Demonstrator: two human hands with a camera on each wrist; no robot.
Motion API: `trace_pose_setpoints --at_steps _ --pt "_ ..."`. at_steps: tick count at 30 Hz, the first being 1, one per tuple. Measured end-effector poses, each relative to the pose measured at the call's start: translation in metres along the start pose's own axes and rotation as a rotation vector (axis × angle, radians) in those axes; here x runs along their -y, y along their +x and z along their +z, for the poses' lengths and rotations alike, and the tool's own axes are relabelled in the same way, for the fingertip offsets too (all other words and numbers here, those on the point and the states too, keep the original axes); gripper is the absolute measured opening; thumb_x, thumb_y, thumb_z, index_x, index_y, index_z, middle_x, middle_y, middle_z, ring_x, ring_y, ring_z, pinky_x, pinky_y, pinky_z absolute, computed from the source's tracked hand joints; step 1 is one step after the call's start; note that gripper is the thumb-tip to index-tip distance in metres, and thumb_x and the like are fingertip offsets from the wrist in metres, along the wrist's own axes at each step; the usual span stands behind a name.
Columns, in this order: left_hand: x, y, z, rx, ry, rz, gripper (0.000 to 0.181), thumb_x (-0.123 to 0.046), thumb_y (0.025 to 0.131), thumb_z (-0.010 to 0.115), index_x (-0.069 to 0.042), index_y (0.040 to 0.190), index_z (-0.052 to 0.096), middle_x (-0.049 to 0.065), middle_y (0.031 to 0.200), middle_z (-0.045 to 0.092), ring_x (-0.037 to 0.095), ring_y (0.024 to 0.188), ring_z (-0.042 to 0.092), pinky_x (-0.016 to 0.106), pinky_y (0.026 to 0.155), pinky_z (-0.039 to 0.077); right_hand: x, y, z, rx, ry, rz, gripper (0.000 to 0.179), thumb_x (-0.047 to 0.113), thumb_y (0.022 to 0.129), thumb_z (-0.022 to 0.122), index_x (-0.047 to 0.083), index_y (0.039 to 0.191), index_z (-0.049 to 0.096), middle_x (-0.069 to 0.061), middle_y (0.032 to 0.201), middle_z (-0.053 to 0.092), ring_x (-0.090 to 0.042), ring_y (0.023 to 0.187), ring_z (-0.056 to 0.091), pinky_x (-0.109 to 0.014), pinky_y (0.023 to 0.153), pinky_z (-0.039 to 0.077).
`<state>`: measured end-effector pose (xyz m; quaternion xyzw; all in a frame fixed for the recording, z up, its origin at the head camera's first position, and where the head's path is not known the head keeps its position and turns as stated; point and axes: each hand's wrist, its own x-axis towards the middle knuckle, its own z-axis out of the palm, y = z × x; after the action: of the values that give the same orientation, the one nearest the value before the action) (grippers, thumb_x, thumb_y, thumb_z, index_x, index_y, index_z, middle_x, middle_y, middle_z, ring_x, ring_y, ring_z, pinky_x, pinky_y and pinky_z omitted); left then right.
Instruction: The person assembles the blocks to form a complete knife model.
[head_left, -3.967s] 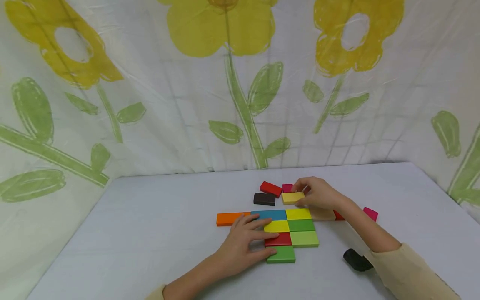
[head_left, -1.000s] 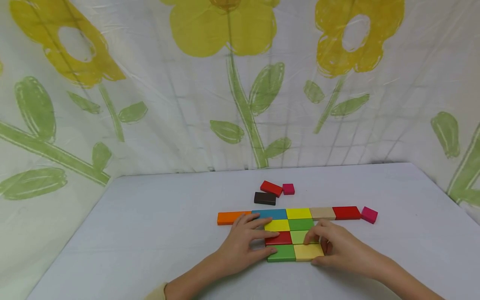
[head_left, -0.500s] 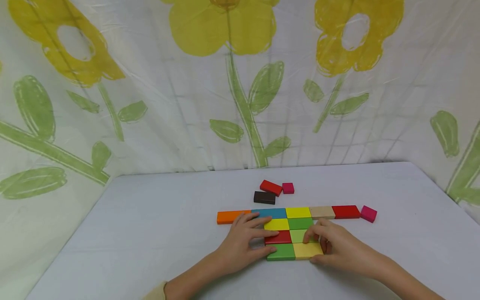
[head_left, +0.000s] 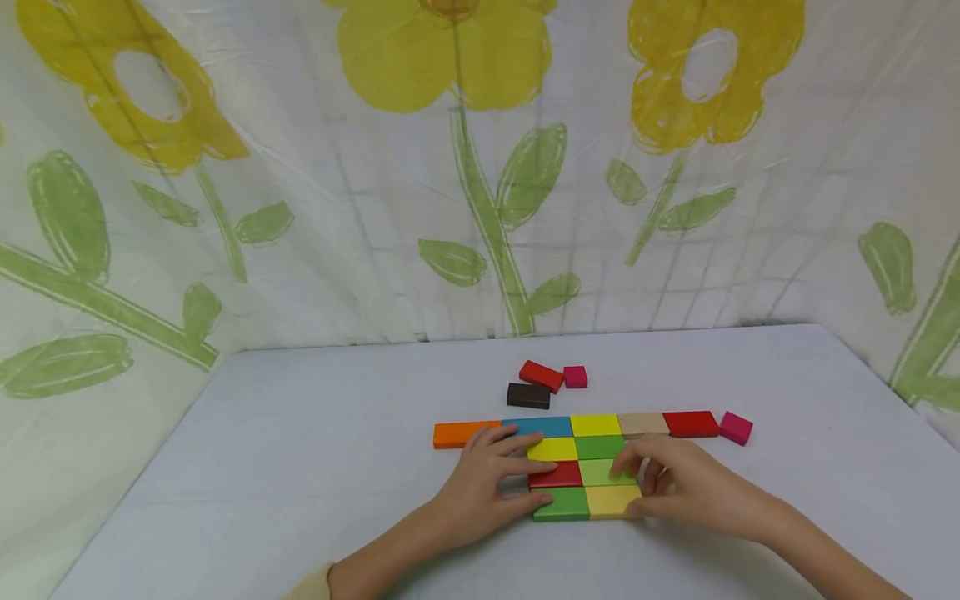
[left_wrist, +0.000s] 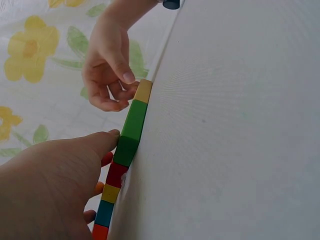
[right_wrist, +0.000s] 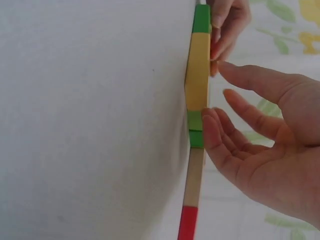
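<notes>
Flat coloured blocks lie edge to edge on the white table. My left hand (head_left: 483, 492), fingers spread, rests along their left side. Its fingertips touch the red block (head_left: 558, 477) and the front green block (head_left: 562, 505). A pale yellow block (head_left: 609, 502) sits flush against that green block's right side. Over its right end is my right hand (head_left: 693, 487), fingers loosely bent and holding nothing. In the right wrist view, a gap shows between the right thumb and the pale yellow block (right_wrist: 198, 72). The light green block (head_left: 600, 472) lies just behind.
A long back row runs from an orange block (head_left: 453, 435) through blue and tan to a red one (head_left: 692, 423), with a pink cube (head_left: 736, 428) at its right end. Farther back lie a dark block (head_left: 528, 396), a red block (head_left: 542, 376) and a pink cube (head_left: 575, 377).
My right hand has brought the pale yellow block from the back to the front right corner of the layout, then loosened and shifted slightly right. My left hand has stayed put.
</notes>
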<state>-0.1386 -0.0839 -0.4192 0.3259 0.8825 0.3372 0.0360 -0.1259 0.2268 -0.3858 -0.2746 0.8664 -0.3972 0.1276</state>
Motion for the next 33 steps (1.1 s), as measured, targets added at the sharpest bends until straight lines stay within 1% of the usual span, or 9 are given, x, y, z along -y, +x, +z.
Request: trace_pose_setpoints --at_steps 5,10,16,18,24,26,29,31,33 --pt "0.000 -0.001 0.000 -0.011 0.003 0.008 0.036 -0.043 0.098 0.074 -0.026 0.130 0.078 -0.001 0.153 0.059 0.030 0.149 0.041 0.067 0.121 0.026 0.001 0.005 -0.006 -0.021 -0.016 -0.031 0.033 0.021 0.089 0.086 0.009 0.115 0.069 0.001 0.108 0.067 -0.004 0.082 0.062 -0.022 0.072 0.058" --pt "0.000 -0.002 0.000 -0.018 0.004 0.014 0.036 -0.043 0.099 0.074 -0.026 0.130 0.078 -0.001 0.153 0.060 0.030 0.149 0.041 0.066 0.120 0.028 0.005 0.015 -0.015 -0.039 -0.033 -0.043 0.032 0.022 0.090 0.085 0.009 0.115 0.069 0.000 0.108 0.068 -0.004 0.084 0.063 -0.022 0.075 0.058" --pt "0.000 -0.001 0.001 -0.006 0.019 0.003 0.036 -0.043 0.098 0.074 -0.028 0.131 0.077 -0.003 0.154 0.059 0.028 0.150 0.040 0.064 0.120 0.029 0.011 0.031 -0.021 -0.047 -0.024 -0.039 0.034 0.016 0.091 0.083 0.004 0.120 0.070 -0.006 0.114 0.071 -0.010 0.091 0.063 -0.022 0.077 0.059" --pt "0.001 -0.001 0.001 -0.003 0.020 0.000 0.037 -0.044 0.098 0.074 -0.029 0.132 0.077 -0.003 0.153 0.059 0.028 0.150 0.040 0.064 0.120 0.029 0.013 0.037 -0.022 -0.056 -0.021 -0.038 0.033 0.015 0.092 0.082 0.004 0.121 0.070 -0.008 0.116 0.071 -0.013 0.094 0.063 -0.022 0.078 0.059" --pt "0.001 -0.001 0.001 -0.006 0.007 0.006 0.037 -0.045 0.098 0.074 -0.028 0.131 0.077 -0.003 0.153 0.060 0.028 0.149 0.041 0.065 0.119 0.031 0.015 0.056 -0.026 -0.093 -0.041 -0.036 0.031 0.015 0.094 0.079 0.002 0.121 0.070 -0.012 0.117 0.071 -0.018 0.097 0.066 -0.023 0.080 0.059" --pt "0.000 -0.001 0.001 -0.001 0.010 0.000 0.037 -0.045 0.098 0.074 -0.029 0.131 0.077 -0.004 0.153 0.059 0.027 0.149 0.040 0.063 0.120 0.030 0.015 0.063 -0.027 -0.108 -0.058 -0.027 0.031 0.015 0.095 0.078 0.001 0.122 0.070 -0.013 0.116 0.071 -0.019 0.097 0.067 -0.027 0.081 0.060" --pt "0.000 -0.001 0.000 0.004 0.019 -0.007 0.037 -0.044 0.098 0.074 -0.030 0.132 0.077 -0.005 0.154 0.059 0.026 0.150 0.039 0.062 0.121 0.030 0.016 0.072 -0.027 -0.127 -0.078 -0.002 0.032 0.016 0.095 0.078 0.001 0.123 0.069 -0.014 0.116 0.071 -0.022 0.098 0.068 -0.035 0.084 0.062" --pt "0.000 -0.001 0.000 0.006 0.018 -0.010 0.037 -0.043 0.098 0.075 -0.029 0.132 0.076 -0.005 0.154 0.058 0.026 0.151 0.039 0.062 0.121 0.029 0.016 0.079 -0.028 -0.140 -0.082 0.004 0.033 0.016 0.096 0.077 0.000 0.123 0.069 -0.015 0.117 0.071 -0.025 0.100 0.069 -0.041 0.086 0.063" --pt "0.000 0.000 0.000 0.005 0.018 -0.007 0.037 -0.043 0.098 0.075 -0.029 0.132 0.077 -0.004 0.154 0.058 0.027 0.150 0.039 0.063 0.121 0.029 0.015 0.086 -0.029 -0.151 -0.078 0.013 0.034 0.016 0.097 0.077 -0.001 0.125 0.069 -0.016 0.119 0.071 -0.028 0.102 0.069 -0.044 0.088 0.062"
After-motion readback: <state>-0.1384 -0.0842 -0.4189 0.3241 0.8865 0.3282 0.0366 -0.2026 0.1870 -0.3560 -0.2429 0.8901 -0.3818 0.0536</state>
